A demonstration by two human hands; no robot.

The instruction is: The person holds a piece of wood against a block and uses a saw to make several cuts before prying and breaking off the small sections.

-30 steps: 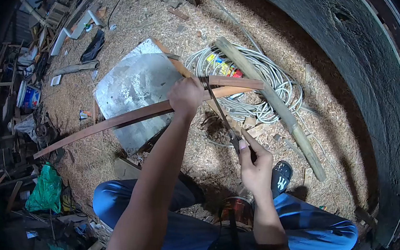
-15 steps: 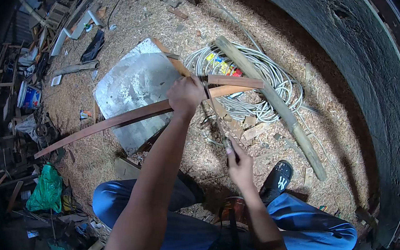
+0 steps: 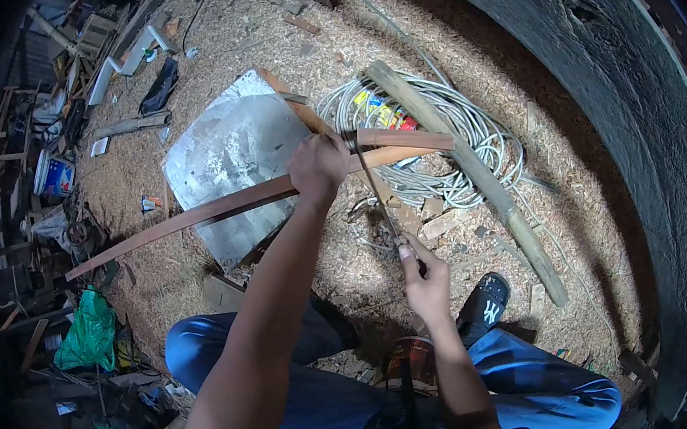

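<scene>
Gripping the wooden strip (image 3: 212,206) tight in the left hand (image 3: 319,165), pinching the handle of the thin blade (image 3: 374,194) in the closed right hand (image 3: 424,280), apparently sawing the strip just beyond the left hand, likely needing a straight, steady stroke next.

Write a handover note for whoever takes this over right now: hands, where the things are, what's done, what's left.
Left hand: shut on the long wooden strip, holding it above the metal sheet.
Right hand: shut on the near end of a thin blade; its far end meets the strip beside the left hand.
Done: strip looks in one piece; any cut or mark there is too small to tell.
Left: probably the work at that spot.
</scene>
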